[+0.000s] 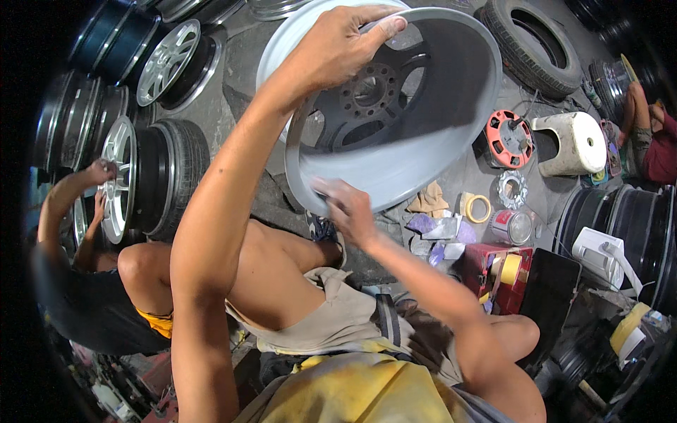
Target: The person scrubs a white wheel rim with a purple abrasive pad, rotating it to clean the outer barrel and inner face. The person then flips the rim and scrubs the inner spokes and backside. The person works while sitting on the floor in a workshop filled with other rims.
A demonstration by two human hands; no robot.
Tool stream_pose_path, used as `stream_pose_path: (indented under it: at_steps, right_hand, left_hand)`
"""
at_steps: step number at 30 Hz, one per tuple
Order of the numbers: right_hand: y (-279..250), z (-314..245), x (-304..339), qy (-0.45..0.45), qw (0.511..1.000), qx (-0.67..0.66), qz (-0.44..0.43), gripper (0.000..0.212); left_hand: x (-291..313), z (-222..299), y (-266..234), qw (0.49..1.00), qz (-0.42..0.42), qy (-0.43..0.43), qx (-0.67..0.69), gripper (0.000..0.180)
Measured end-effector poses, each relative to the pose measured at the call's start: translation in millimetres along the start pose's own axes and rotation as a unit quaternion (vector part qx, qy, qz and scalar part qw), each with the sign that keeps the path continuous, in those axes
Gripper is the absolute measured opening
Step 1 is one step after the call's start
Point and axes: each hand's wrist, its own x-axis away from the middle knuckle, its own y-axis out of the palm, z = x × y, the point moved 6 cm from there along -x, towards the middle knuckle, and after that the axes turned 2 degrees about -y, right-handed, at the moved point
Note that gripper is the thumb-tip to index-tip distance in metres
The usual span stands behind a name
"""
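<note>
A grey-primed car wheel rim [451,166] stands tilted before me, its hollow barrel side toward me and its spokes and hub showing deep inside. At its top edge, my left hand [345,42] grips the lip, thumb over the edge. My right hand [347,208] is at the lower left part of the lip, its fingers touching or very close to it. Motion smears those fingers, so whether anything is under them cannot be made out. Another pale grey round rim [271,60] shows partly behind the one I hold.
At right are a red cable reel [509,139], a white stool [575,144], masking tape [476,208], a can [510,227], purple sanding sheets [437,229] and a red toolbox [493,271]. A tyre [532,46] lies beyond. Leftward, another person's hands [101,173] touch a silver wheel [120,180].
</note>
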Motion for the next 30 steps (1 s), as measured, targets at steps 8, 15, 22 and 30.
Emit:
stream_pose_path:
  at_steps: [8,15,22,30]
  right_hand:
    - [-62.0,168.2,61.5,0.054,0.940,0.324,-0.096,0.045]
    - [28.5,-0.8,-23.6,0.115,0.985,-0.105,0.075,0.045]
    - [-100.4,182.7,10.6,-0.004,0.831,0.513,-0.217,0.040]
    - [33.0,10.1,-62.2,0.257,0.956,-0.137,-0.038,0.041]
  left_hand:
    - [-9.9,16.1,9.4,0.998,0.015,0.055,-0.042,0.033]
    - [0.5,9.7,-5.1,0.994,0.032,0.098,-0.033,0.034]
    - [4.3,-0.2,-6.1,0.998,0.032,0.030,-0.038,0.035]
    - [1.6,7.8,-5.3,0.999,0.014,0.038,-0.027,0.031]
